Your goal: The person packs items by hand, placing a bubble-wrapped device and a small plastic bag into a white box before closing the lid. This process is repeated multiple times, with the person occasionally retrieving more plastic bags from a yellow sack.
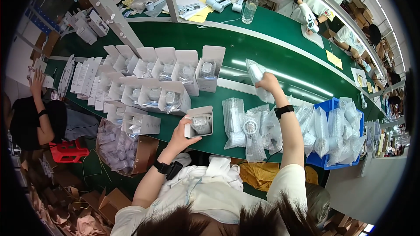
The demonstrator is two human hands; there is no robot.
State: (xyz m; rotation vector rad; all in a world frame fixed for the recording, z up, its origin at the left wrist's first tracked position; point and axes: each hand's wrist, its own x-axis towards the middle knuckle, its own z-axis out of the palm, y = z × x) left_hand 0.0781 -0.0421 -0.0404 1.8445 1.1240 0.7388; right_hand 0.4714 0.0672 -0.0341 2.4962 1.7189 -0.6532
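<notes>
My left hand (pixel 178 134) is closed around a small open white box (pixel 200 132) at the table's front edge, and a bagged, pale item (pixel 201 123) sits inside it. My right hand (pixel 268 83) grips a bubble-wrapped package (pixel 255 71) above the green table. What the wrap covers is only partly visible. Below that hand lie several bubble-wrapped handheld fans (pixel 250 127). Rows of open white boxes (pixel 175 88), each holding a bagged item, stand to the left of my left hand.
A blue crate (pixel 355 136) full of bubble-wrapped packages stands at right. Left of me, a cardboard box (pixel 146 154) holds bagged items beside a red stool (pixel 70 150). Across the table are a clear bottle (pixel 250 8), metal posts and co-workers. Another person (pixel 43 120) sits at far left.
</notes>
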